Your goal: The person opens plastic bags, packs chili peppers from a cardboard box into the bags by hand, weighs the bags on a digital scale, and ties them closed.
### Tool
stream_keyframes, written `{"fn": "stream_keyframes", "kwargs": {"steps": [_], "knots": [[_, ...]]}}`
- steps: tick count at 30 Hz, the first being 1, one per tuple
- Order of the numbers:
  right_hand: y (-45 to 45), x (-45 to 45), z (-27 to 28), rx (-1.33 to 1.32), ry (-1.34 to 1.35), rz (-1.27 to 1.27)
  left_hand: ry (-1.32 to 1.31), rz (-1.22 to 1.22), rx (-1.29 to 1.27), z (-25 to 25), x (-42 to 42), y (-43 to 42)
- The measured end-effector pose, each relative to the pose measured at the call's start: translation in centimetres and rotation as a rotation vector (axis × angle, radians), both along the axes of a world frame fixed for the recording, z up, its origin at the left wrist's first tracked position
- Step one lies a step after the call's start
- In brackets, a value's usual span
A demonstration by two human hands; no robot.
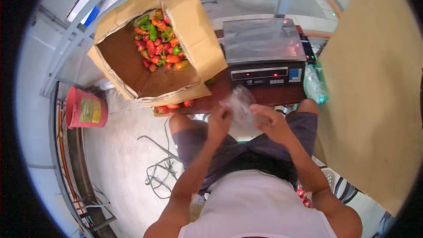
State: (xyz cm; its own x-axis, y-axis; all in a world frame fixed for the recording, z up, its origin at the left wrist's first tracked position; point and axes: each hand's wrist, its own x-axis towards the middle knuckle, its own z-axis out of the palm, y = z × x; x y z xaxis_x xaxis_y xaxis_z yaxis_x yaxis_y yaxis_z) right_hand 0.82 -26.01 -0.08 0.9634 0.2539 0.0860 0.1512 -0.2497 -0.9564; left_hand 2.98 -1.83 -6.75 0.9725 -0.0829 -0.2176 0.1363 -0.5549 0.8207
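Note:
A clear plastic bag (241,102) hangs crumpled between my two hands, above my lap. My left hand (220,120) is closed, its fingers pinching the left side of the bag. On the other side, my right hand (269,122) has its thumb and fingers apart, with the fingertips at the bag's right edge; blur hides whether they touch it. Beyond the left hand, an open cardboard box (194,31) tilts toward me with red, orange and green peppers (161,46) inside. Past the right hand stands a digital scale (264,42) with a bare metal plate and lit red display.
The box and scale rest on a dark red table (220,94), where several loose peppers (174,105) lie at the front edge. A green plastic bag (315,83) hangs right of the scale. A cardboard panel (374,88) blocks the right; a red bucket (87,109) and cord (162,174) are left.

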Motion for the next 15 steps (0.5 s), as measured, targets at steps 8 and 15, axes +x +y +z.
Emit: {"fn": "stream_keyframes", "kwargs": {"steps": [8, 15], "knots": [[-16.9, 11.3, -3.3, -0.545, -0.311, -0.704, -0.700, 0.086, 0.829, -8.6, 15.1, -2.8], [-22.1, 17.3, -11.7, -0.773, 0.076, -0.676, -0.377, 0.152, 0.216, -8.4, 17.4, -1.0]]}}
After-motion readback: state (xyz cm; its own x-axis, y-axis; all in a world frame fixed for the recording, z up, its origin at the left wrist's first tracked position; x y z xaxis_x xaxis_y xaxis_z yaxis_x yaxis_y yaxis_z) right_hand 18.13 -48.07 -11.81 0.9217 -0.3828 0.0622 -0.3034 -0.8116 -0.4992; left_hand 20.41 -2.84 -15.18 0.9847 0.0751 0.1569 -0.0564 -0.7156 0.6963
